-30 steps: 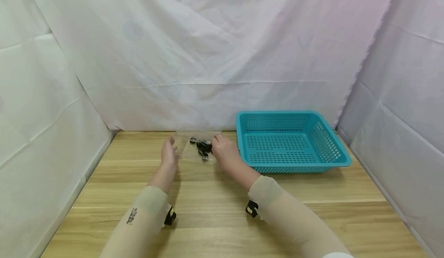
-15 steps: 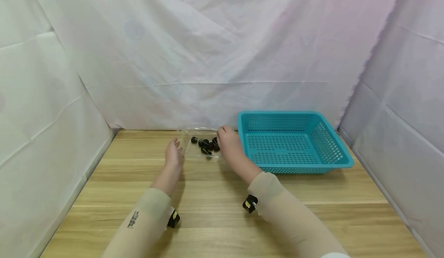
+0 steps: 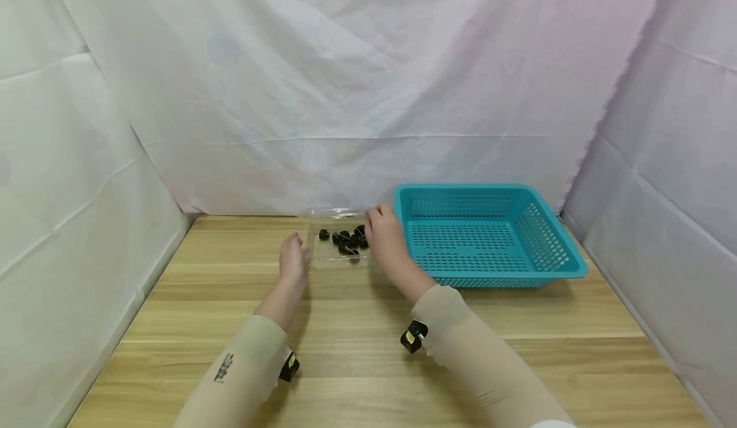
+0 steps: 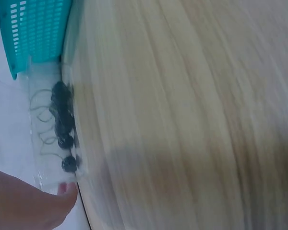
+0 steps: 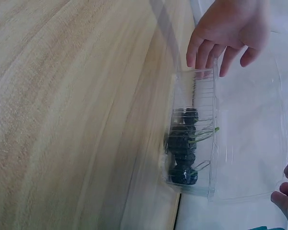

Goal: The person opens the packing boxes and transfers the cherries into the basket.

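Right hand (image 3: 384, 236) is pinching the free edge of the raised lid of a clear, rectangular plastic container (image 5: 201, 91), thumb and fingers showing at the lid's corner at the lower right of the right wrist frame. Left hand (image 3: 292, 258) is holding its fingers loosely extended, ungripping, with the fingertips lying at the container's opposite end; how firmly they are touching is hard to tell.

The container is sitting around the centre of the head frame, near the back edge of the pale wood-grain table (image 3: 345, 364). Inside its tray, several small, round, glossy black fruits (image 5: 183, 175) with thin green stems are lying clustered together.

Right of centre in the head frame, a turquoise rectangular plastic basket (image 3: 466, 242) with perforated walls is standing just beside the right hand. White cloth (image 3: 345, 82) is hanging across the upper frame. Beige sleeves (image 3: 489, 377) are covering both forearms toward the bottom.
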The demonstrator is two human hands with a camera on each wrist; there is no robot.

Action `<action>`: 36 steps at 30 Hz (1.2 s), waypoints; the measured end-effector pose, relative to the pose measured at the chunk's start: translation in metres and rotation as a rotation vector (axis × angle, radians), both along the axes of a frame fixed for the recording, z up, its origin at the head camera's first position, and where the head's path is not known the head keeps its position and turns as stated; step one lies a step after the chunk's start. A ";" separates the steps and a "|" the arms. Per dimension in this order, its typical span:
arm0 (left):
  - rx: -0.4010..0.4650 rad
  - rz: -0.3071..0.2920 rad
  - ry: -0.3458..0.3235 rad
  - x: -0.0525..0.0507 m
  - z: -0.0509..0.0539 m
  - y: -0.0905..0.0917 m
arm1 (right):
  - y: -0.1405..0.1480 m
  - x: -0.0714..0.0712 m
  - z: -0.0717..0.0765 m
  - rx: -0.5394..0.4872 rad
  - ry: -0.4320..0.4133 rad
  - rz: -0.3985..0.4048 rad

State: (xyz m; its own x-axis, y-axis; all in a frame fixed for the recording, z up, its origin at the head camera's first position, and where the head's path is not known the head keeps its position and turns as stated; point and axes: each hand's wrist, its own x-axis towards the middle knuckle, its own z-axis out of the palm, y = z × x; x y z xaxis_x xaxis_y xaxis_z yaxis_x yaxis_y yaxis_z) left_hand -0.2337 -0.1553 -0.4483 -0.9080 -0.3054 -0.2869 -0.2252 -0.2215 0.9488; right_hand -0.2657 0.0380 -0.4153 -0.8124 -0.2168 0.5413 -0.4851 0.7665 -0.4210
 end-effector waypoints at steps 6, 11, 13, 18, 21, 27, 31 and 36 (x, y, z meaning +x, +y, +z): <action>-0.141 -0.070 -0.017 -0.006 -0.003 -0.006 | 0.002 0.001 0.000 0.005 0.031 -0.016; -0.222 -0.115 -0.031 -0.017 -0.004 -0.012 | 0.004 0.002 0.001 0.007 0.031 -0.031; -0.220 -0.115 -0.043 -0.022 -0.005 -0.013 | 0.005 0.003 0.002 0.005 0.024 -0.036; -0.199 -0.101 -0.073 -0.031 -0.006 -0.015 | 0.008 0.003 0.003 -0.018 0.000 -0.050; -0.227 -0.110 -0.081 -0.035 -0.007 -0.016 | 0.010 0.003 0.002 -0.018 -0.007 -0.060; -0.314 -0.096 -0.061 -0.044 -0.015 -0.014 | 0.012 0.002 0.002 -0.006 0.007 -0.067; -0.340 -0.080 -0.018 -0.049 -0.021 -0.010 | 0.012 0.002 0.003 -0.005 0.014 -0.063; -0.325 -0.065 0.032 -0.054 -0.024 0.000 | 0.015 0.000 0.005 0.004 0.004 -0.054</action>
